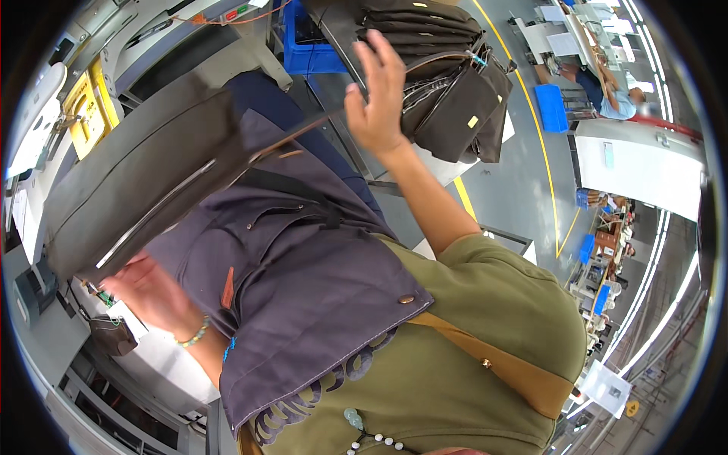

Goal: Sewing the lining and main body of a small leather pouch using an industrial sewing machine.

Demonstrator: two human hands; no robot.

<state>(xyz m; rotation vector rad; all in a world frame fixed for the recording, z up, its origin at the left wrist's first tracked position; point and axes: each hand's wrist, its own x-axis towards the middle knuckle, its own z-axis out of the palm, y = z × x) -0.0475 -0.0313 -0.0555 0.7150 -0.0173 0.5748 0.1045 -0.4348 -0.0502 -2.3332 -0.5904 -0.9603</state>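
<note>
A dark brown bag [140,163] with a long zip hangs tilted at the left, partly blurred. At its lower end is my left hand [152,296], its smeared fingers stretched out against or just beside the bag's edge; exact contact cannot be made out. A thin brown strap [292,139] runs from the bag up to my raised right hand [379,98]. That hand's fingers are straight and spread, with the strap reaching the side of the palm. Whether the strap passes behind the hand is hidden. Beyond it lies a pile of similar dark brown bags [455,98].
A blue crate [315,57] stands behind the pile. At the left are a yellow tray-like piece [87,110] and grey machine tables. A small dark bag [112,334] sits lower left. To the right, a yellow-lined floor [523,152] leads to a co-worker [614,98] at a bench.
</note>
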